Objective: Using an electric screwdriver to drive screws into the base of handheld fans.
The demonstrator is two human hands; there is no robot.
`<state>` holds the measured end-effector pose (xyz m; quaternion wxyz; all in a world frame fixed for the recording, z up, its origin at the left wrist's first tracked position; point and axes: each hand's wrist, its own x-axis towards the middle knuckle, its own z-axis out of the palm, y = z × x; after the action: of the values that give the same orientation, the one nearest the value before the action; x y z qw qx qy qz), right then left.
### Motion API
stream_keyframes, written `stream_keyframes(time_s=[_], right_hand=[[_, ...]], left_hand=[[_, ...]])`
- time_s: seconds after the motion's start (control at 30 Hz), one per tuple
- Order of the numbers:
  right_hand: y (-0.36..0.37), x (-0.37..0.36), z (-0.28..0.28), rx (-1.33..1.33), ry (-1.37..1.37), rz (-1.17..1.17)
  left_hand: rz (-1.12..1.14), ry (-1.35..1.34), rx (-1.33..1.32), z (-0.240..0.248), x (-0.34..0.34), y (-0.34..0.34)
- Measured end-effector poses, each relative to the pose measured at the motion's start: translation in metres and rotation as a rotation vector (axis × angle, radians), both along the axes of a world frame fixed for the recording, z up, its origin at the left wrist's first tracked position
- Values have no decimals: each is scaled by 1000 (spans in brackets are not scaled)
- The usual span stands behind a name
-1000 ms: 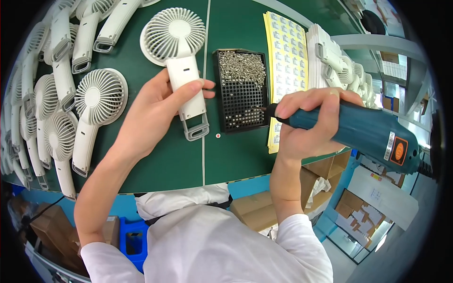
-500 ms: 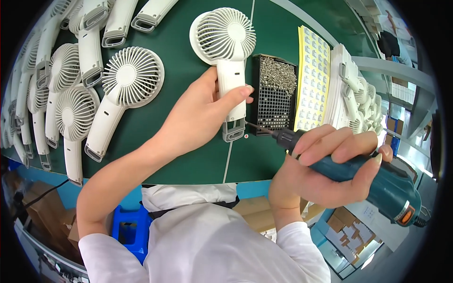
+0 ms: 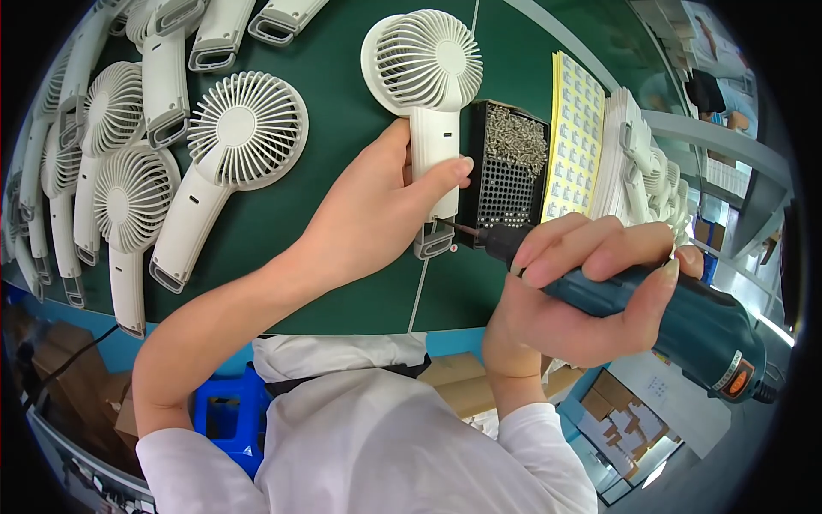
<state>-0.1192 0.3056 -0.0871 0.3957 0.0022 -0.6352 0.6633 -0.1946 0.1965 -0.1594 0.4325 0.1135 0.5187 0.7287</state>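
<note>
My left hand [image 3: 377, 193] is closed round the handle of a white handheld fan [image 3: 435, 141], thumb across its front. The fan's caged head points away from me and its grey loop end faces me. In my right hand [image 3: 599, 287] is a teal electric screwdriver [image 3: 698, 330], held level with its black nose to the left. Its thin bit reaches the lower end of the fan's handle, by the grey loop. Whether a screw sits on the tip is too small to tell. Just right of the fan lies a black screw tray [image 3: 505, 184] with a heap of small silver screws.
Several more white fans [image 3: 235, 128] lie on the green table [image 3: 334, 68] at the left. Right of the tray are a yellow-edged sticker sheet [image 3: 574, 128] and a further pile of white fans [image 3: 659, 184]. A blue stool [image 3: 227, 420] stands below the table edge.
The screwdriver's bit has moved left, from beside the fan onto the lower end of its handle. The fan and my left hand appear slightly further right in the picture.
</note>
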Motion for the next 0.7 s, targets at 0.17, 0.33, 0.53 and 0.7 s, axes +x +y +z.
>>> stream_keyframes(time_s=[0.17,0.33,0.53,0.7], right_hand=[[0,3,-3,21,-4,-28],[-2,6,-2,78,-38,-51],[-5,10,2,114,-111,-88],[-14,10,4,148,-165,-139]], left_hand=[[-9,15,-33,-2,-1,1],[-12,14,-45,-2,-2,1],[-12,1,-33,1,-1,1],[-18,-4,-51,-2,-1,0]])
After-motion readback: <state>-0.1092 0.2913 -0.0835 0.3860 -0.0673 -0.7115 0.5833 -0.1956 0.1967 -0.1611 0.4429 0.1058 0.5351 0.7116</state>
